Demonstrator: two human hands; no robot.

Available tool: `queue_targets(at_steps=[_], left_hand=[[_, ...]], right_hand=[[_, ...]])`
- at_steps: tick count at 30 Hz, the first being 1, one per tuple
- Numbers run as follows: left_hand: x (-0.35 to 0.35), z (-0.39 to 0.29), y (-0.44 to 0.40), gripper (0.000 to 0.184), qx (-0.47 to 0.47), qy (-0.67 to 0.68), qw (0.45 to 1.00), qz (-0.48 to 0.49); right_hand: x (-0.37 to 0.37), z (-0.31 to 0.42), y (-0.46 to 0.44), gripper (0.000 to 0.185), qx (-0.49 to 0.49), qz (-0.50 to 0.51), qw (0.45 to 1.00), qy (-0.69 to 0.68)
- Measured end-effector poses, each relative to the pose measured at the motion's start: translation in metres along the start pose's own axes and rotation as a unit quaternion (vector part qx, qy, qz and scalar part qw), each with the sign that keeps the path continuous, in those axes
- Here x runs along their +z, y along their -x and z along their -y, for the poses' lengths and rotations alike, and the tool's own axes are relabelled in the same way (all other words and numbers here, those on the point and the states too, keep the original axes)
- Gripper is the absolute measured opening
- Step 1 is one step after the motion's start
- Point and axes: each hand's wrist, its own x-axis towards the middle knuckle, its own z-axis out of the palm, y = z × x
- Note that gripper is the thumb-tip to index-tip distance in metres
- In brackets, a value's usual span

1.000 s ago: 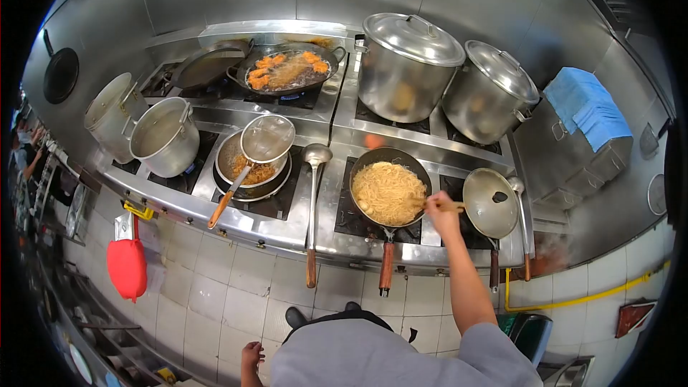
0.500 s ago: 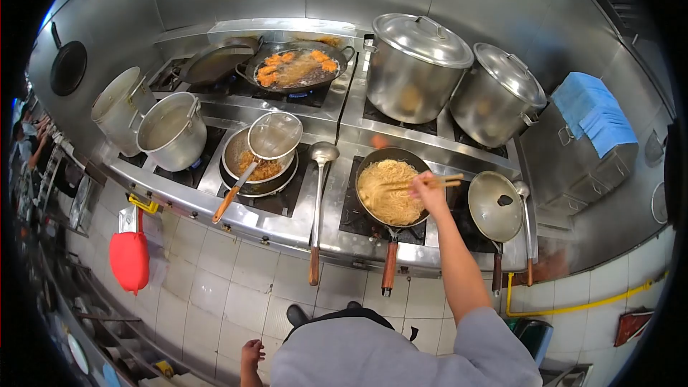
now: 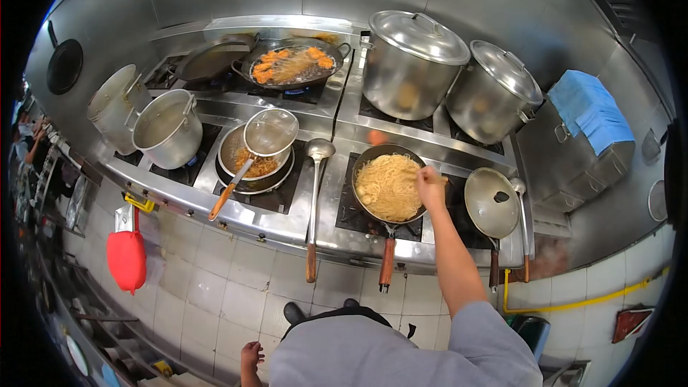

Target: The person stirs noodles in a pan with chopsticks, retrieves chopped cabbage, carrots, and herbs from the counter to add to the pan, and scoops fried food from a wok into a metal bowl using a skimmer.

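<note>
My right hand (image 3: 431,188) is closed on the chopsticks (image 3: 447,181), mostly hidden in my fist, at the right rim of a dark frying pan (image 3: 356,186). Pale noodles (image 3: 388,185) fill that pan, whose wooden handle (image 3: 387,261) points toward me. Low at my side hangs my left hand (image 3: 251,353), away from the stove, its fingers loosely curled; whether anything is in them is too small to tell. Left of the pan lies a long ladle (image 3: 314,208), and to the right a domed lid (image 3: 491,203) sits over a burner.
Two lidded stockpots (image 3: 412,72) stand behind the pan. Orange pieces fry in a wok (image 3: 290,64) at the back. A strainer (image 3: 271,132) rests over a pot at left, beside an open pot (image 3: 168,129). A red bag-like item (image 3: 127,260) hangs from the stove's front.
My right hand went from beside the pan to over the noodles, then slightly back right. The chopsticks now show less. The view has shifted a little.
</note>
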Motion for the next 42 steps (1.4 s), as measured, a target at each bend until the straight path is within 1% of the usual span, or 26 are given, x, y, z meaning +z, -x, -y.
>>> queue_targets(at_steps=[1, 3, 5, 7, 8, 10, 13, 15, 16, 17, 19, 20, 21, 23, 24, 26, 29, 30, 31, 33, 35, 37, 38, 40, 41, 42], left_hand=[[0.000, 0.001, -0.002, 0.029, 0.002, 0.002, 1.000, 0.004], [0.001, 0.003, -0.003, 0.029, 0.002, 0.005, 1.000, 0.007], [0.002, -0.001, -0.005, 0.028, 0.005, 0.004, 1.000, 0.010], [0.003, -0.006, -0.009, 0.028, 0.003, -0.008, 1.000, 0.015], [0.004, -0.008, -0.010, 0.027, -0.002, -0.017, 1.000, 0.015], [0.004, -0.013, -0.015, 0.027, 0.002, -0.006, 1.000, 0.013], [0.004, -0.018, -0.018, 0.026, 0.016, 0.006, 1.000, 0.008], [0.004, -0.021, -0.017, 0.026, 0.026, 0.008, 1.000, 0.006], [0.005, -0.023, -0.016, 0.025, 0.024, 0.010, 1.000, 0.007], [0.006, -0.024, -0.016, 0.025, 0.024, 0.012, 1.000, 0.008], [0.009, -0.024, -0.013, 0.025, 0.014, 0.014, 1.000, 0.004], [0.007, -0.023, -0.010, 0.025, 0.004, 0.014, 1.000, -0.001], [0.007, -0.021, -0.007, 0.025, 0.001, 0.017, 1.000, -0.006], [0.007, -0.014, 0.001, 0.025, 0.023, 0.006, 1.000, -0.001], [0.007, -0.011, 0.004, 0.025, 0.021, 0.004, 1.000, -0.001], [0.007, -0.005, 0.006, 0.025, -0.003, -0.020, 1.000, 0.000], [0.003, 0.003, 0.005, 0.025, -0.015, -0.024, 1.000, 0.003], [0.003, 0.003, 0.004, 0.025, -0.015, -0.023, 1.000, 0.003], [0.002, 0.005, 0.003, 0.026, -0.013, -0.011, 1.000, 0.000], [0.001, 0.009, 0.005, 0.026, -0.016, 0.003, 1.000, -0.003], [0.000, 0.004, 0.003, 0.027, 0.006, 0.013, 1.000, 0.003], [0.000, 0.001, -0.004, 0.026, 0.003, 0.012, 1.000, 0.003], [0.000, -0.002, -0.007, 0.026, -0.002, 0.013, 1.000, 0.000], [0.000, -0.007, -0.011, 0.028, 0.004, 0.014, 1.000, 0.004], [0.000, -0.008, -0.011, 0.029, 0.007, 0.014, 1.000, 0.007], [0.000, -0.010, -0.012, 0.029, 0.007, 0.013, 1.000, 0.007]], right_hand=[[-0.010, 0.002, 0.011, 0.012, 0.084, 0.078, 0.984, -0.134], [-0.034, 0.014, 0.029, 0.010, 0.241, 0.226, 0.861, -0.387], [-0.067, 0.006, 0.030, 0.010, 0.285, 0.196, 0.872, -0.345], [-0.079, -0.010, 0.036, 0.011, 0.241, 0.128, 0.931, -0.243], [-0.080, -0.011, 0.043, 0.011, 0.241, 0.125, 0.931, -0.242], [-0.071, -0.003, 0.061, 0.011, 0.149, 0.169, 0.946, -0.232], [-0.082, 0.041, 0.064, 0.011, 0.234, 0.272, 0.871, -0.334], [-0.065, 0.008, 0.049, 0.012, 0.247, 0.208, 0.873, -0.367], [-0.060, -0.001, 0.040, 0.014, 0.218, 0.172, 0.921, -0.272], [-0.052, -0.003, 0.037, 0.014, 0.218, 0.172, 0.921, -0.272], [-0.028, 0.008, 0.033, 0.011, -0.008, 0.061, 0.993, -0.102], [-0.018, 0.030, 0.034, 0.010, 0.061, 0.097, 0.984, -0.139], [-0.005, 0.034, 0.031, 0.010, 0.060, 0.101, 0.983, -0.143], [0.015, 0.034, 0.016, 0.009, 0.191, 0.149, 0.887, -0.394], [0.016, 0.032, 0.004, 0.009, 0.193, 0.149, 0.887, -0.393], [0.017, 0.024, -0.019, 0.010, 0.119, 0.036, 0.976, -0.179], [0.030, 0.026, -0.023, 0.012, 0.045, 0.027, 0.987, -0.155], [0.030, 0.031, -0.016, 0.009, 0.074, 0.116, 0.958, -0.252], [0.027, 0.032, -0.013, 0.009, 0.073, 0.118, 0.958, -0.252], [0.020, 0.020, -0.008, 0.013, 0.238, 0.201, 0.852, -0.420], [0.003, -0.004, -0.006, 0.009, 0.196, 0.123, 0.924, -0.303], [-0.006, -0.024, 0.008, 0.006, 0.031, 0.056, 0.996, -0.064], [-0.012, -0.022, 0.020, 0.006, 0.031, 0.053, 0.996, -0.062], [-0.027, -0.009, 0.042, 0.006, 0.058, 0.222, 0.939, -0.256], [-0.049, 0.004, 0.040, 0.006, 0.058, 0.222, 0.939, -0.257], [-0.079, 0.023, 0.038, 0.008, 0.172, 0.240, 0.897, -0.329]])
